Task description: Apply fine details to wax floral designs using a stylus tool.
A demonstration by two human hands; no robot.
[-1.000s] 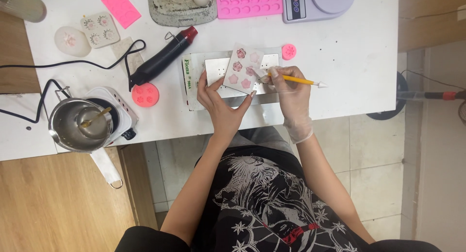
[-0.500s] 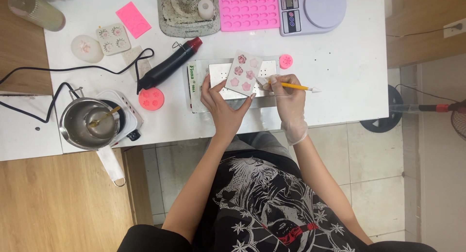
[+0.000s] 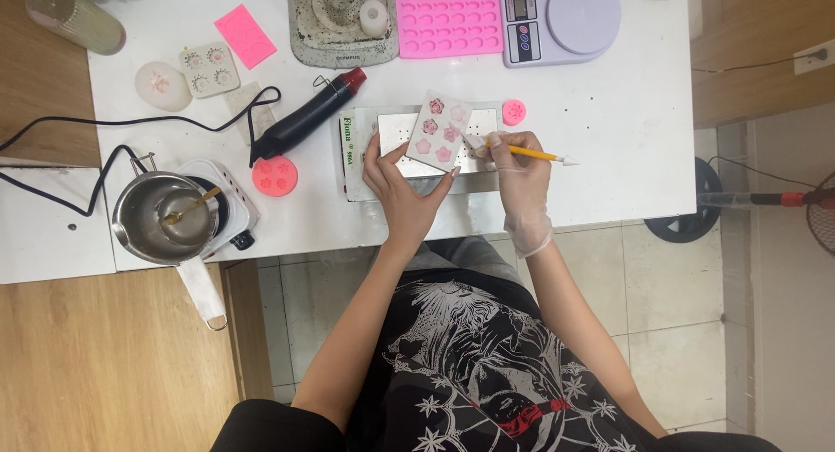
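From the head camera I see my left hand pinching a small white square mould with pink flower cavities, tilted up off the flat metal plate on the white table. The fingers are curled round its near and left edges, the thumb on top. My right hand, in a clear thin glove, is closed round a slim yellow-handled pick tool, whose tip sits at the mould's right edge, touching or nearly so; I cannot tell which.

What could go wrong: I judge the mould is held only by its edge, so a hard push from the pick could flip it or pop a flower out onto the floor. The black heat gun with a red nozzle lies just left of the plate, and its cord trails to the left toward the steel melting pot on the small white hotplate; a snagged cord could tip the pot.

As for labels, a narrow white strip with green printing runs along the plate's left edge. Far right, a lilac digital kitchen scale has a grey display; beside it lies a pink silicone tray of many cavities. A small round pink mould sits just right of the plate.
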